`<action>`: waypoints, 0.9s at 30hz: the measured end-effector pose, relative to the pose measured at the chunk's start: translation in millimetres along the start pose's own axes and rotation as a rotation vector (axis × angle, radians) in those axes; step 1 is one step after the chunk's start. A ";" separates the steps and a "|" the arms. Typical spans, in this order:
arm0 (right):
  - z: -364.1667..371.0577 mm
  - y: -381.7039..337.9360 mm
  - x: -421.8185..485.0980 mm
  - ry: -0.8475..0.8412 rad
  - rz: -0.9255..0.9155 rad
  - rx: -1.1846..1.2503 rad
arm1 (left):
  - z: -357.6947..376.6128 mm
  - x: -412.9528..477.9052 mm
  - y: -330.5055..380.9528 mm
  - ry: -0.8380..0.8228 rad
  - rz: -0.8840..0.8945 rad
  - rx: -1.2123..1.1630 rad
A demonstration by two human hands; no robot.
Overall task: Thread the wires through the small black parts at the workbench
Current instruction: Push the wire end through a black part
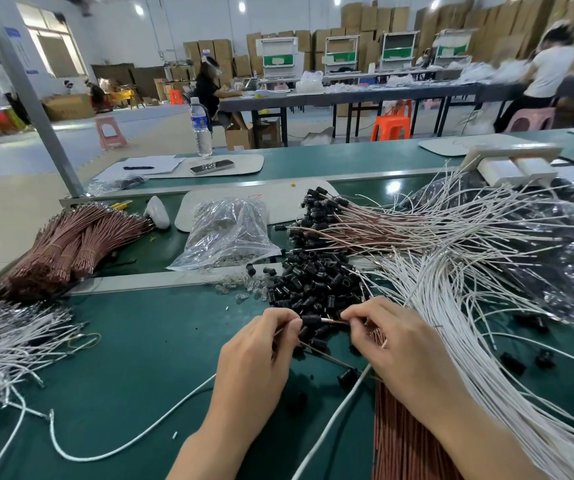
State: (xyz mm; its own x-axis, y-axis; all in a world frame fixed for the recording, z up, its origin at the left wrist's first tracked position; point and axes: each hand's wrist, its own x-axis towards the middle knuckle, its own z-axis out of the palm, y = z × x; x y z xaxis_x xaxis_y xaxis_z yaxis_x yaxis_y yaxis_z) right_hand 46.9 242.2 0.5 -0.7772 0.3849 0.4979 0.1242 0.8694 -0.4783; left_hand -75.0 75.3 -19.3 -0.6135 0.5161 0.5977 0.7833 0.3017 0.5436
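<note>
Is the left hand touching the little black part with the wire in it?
Touching. The head view shows fingers of the left hand pinching the little black part; the brown wire runs from it to the right hand.

one head-worn wide-angle view looks forward and down, close over the green workbench (147, 341), hall beyond.

Only two hands and two forearms of the person are showing. The left hand (254, 344) and the right hand (396, 337) are working bare. The left forearm (216, 434) and the right forearm (479, 424) are showing uncovered right down to the near edge of the bench (133, 358), where the view is cutting them off. The fingers (280, 318) are looking slender. The nails, where they are showing at all, are looking short and plain.
</note>
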 end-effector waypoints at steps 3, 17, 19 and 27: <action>0.9 -0.3 -0.3 0.028 -0.001 0.041 | -0.2 -0.2 -0.3 -0.003 -0.006 0.002; 4.9 -4.7 -0.9 0.049 -0.141 -0.050 | 0.0 -0.2 1.7 -0.053 -0.028 -0.041; 4.4 -6.2 -0.9 0.045 -0.134 -0.049 | -0.2 -0.1 2.3 -0.050 -0.020 -0.032; 5.2 -6.9 -1.4 0.028 -0.098 -0.004 | -0.7 -0.4 1.7 -0.042 -0.024 -0.013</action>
State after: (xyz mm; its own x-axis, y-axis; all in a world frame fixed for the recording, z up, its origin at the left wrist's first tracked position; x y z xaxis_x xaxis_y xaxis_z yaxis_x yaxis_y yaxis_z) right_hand 44.0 234.1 -0.6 -0.7681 0.3062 0.5623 0.0504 0.9044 -0.4236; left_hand -73.5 75.1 -18.2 -0.6275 0.5423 0.5587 0.7665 0.3040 0.5657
